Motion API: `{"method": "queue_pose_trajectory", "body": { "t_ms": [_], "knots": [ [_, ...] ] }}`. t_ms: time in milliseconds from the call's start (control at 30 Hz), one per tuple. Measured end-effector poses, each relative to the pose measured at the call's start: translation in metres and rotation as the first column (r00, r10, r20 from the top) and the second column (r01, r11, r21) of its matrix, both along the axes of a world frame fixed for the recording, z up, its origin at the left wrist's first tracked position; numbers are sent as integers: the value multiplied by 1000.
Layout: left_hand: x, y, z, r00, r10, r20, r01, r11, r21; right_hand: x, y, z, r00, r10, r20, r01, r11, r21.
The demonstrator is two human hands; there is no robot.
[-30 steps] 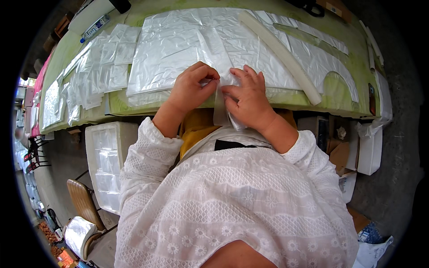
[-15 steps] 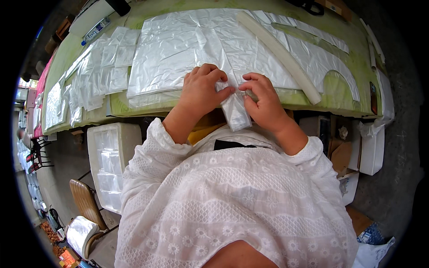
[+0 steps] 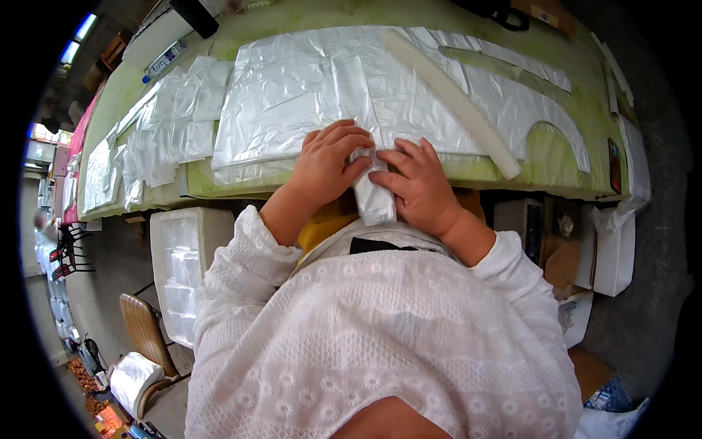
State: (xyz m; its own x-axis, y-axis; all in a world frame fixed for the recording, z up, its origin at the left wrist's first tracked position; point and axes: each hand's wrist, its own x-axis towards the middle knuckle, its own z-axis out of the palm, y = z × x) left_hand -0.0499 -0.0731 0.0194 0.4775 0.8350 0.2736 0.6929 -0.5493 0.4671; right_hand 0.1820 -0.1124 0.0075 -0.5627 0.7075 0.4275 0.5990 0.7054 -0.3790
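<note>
A long clear plastic bag [image 3: 376, 203], folded into a narrow strip, hangs over the near table edge toward my waist. Its far part lies on a wide stack of clear plastic sheets [image 3: 285, 95]. My left hand [image 3: 327, 162] grips the strip's left side, fingers curled over it and thumb near its middle. On the other side my right hand [image 3: 420, 184] has its thumb and index finger pressed on the strip, with the other fingers bent above the table edge. The strip's part beneath my fingers is hidden.
A pale flat bar [image 3: 453, 102] lies slantwise over the sheets on the green-covered table [image 3: 578, 146]. Smaller plastic bags [image 3: 164, 110] spread at the left, near a water bottle [image 3: 164, 62]. A white foam box [image 3: 208, 219] holding bags stands below left, beside a brown chair [image 3: 142, 325].
Both hands have come slightly nearer to me. My right thumb and fingers have moved in onto the folded bag, which now lies flatter and further left.
</note>
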Motion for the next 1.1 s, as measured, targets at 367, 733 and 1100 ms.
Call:
{"method": "queue_pose_trajectory", "body": {
  "t_ms": [367, 733, 1100],
  "knots": [
    [15, 78, 9, 879, -28, -476, 29, 1000, -5, -3, -2, -2, 998, -27, -54, 26, 999, -24],
    [35, 117, 0, 920, -119, -374, 120, 993, -20, -2, -3, -4, 998, -32, -56, 32, 999, -4],
    [51, 154, -18, 552, 169, 817, -132, 985, -114, -3, -1, -6, 993, -40, -108, 39, 999, -8]
  ]
}}
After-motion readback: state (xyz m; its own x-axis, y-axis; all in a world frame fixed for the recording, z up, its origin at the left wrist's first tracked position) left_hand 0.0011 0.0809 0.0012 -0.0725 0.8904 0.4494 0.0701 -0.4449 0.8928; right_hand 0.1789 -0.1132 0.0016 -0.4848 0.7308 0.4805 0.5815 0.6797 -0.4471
